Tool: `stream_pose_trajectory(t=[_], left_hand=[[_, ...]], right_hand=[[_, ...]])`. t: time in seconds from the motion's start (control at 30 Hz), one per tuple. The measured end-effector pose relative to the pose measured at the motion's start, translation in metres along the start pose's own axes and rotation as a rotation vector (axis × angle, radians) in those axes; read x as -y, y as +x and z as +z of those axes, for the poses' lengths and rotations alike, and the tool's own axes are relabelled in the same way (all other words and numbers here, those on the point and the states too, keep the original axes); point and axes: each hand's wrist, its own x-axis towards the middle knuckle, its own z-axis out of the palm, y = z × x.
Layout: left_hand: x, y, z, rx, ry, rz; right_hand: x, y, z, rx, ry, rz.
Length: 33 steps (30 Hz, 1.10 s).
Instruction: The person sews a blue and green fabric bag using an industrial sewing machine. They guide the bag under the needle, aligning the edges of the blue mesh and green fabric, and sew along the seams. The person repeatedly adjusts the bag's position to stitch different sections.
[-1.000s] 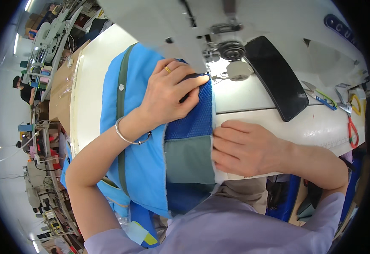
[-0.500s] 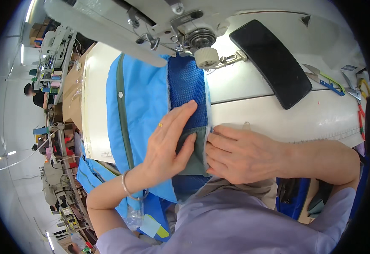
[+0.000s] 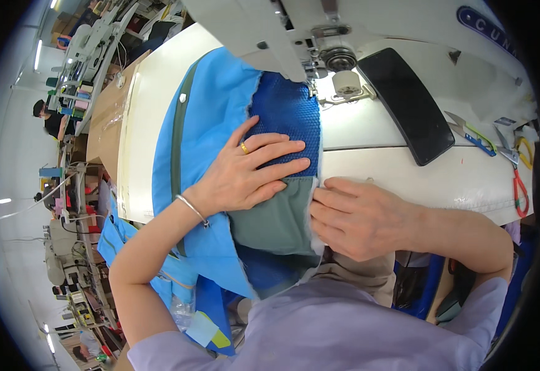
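A light blue fabric panel (image 3: 220,93) with a grey-green zip strip (image 3: 178,142) lies on the sewing machine's white bed. Along its right side run dark blue mesh (image 3: 288,108) and a grey-green fabric patch (image 3: 270,222). My left hand (image 3: 245,164) rests on the panel and mesh, fingers spread and stretched out. Beside the patch, my right hand (image 3: 366,216) has its fingers closed on the raw right edge of the fabric; its fingertips are partly hidden. The far end of the mesh reaches the sewing machine's needle area (image 3: 313,86).
A black phone (image 3: 406,105) lies on the machine bed, right of the machine head (image 3: 251,31). Further right are thread snips (image 3: 474,133) and red-handled scissors (image 3: 517,185). More blue fabric (image 3: 112,241) hangs at the left. Another person (image 3: 50,120) is far off among other machines.
My left hand has spread its fingers and lies flatter over the mesh, uncovering more of the grey-green patch. My right hand stays at the fabric's edge. The view has shifted somewhat.
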Motion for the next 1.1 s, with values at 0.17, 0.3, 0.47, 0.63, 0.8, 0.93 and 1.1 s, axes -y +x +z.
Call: stream_pose_trajectory(t=[0.17, 0.3, 0.47, 0.63, 0.8, 0.93, 1.1], left_hand=[[0.000, -0.003, 0.005, -0.064, -0.010, 0.102], [-0.001, -0.003, 0.005, -0.092, -0.051, 0.115], [0.002, 0.001, 0.008, -0.131, -0.088, 0.115], [0.014, 0.010, 0.011, -0.164, -0.079, 0.126], [0.040, 0.022, 0.015, -0.185, -0.062, 0.170], [0.062, 0.037, 0.016, -0.211, -0.061, 0.209], [0.087, 0.049, 0.011, -0.176, -0.015, 0.260]], right_hand=[[-0.001, 0.002, 0.001, -0.035, -0.015, -0.023], [0.000, 0.004, -0.001, -0.019, 0.030, -0.006], [-0.004, 0.008, -0.007, 0.013, 0.062, 0.020], [-0.012, 0.012, -0.015, 0.091, 0.019, 0.078], [-0.025, 0.015, -0.019, 0.122, -0.007, 0.148], [-0.035, 0.014, -0.019, 0.144, -0.046, 0.207], [-0.038, 0.013, -0.015, 0.106, -0.059, 0.260]])
